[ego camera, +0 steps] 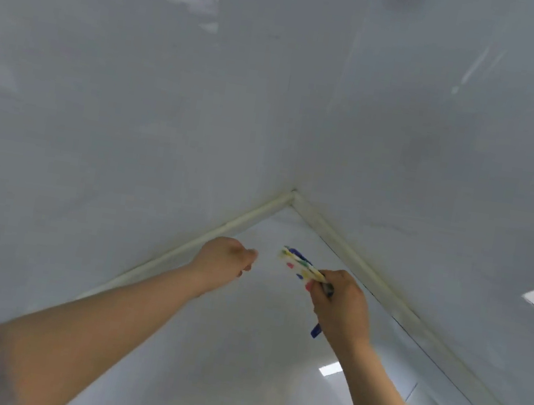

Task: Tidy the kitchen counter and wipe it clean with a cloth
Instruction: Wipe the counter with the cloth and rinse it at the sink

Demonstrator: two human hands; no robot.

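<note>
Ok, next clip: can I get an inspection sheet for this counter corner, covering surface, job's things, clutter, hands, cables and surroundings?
Surface: white glossy counter, with light reflections on it.
Job's things: spotted cloth, bunched in the right hand.
Clutter: nothing seen.
Hands: left hand has curled fingers and holds nothing; right hand grips the cloth.
Cables: nothing seen.
Surroundings: glossy white walls meet in a corner, with a yellowed sealing strip along their base.

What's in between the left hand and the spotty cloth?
Nothing but bare white counter. The head view shows that gap between the left hand and the spotted cloth, which the right hand grips.
</note>
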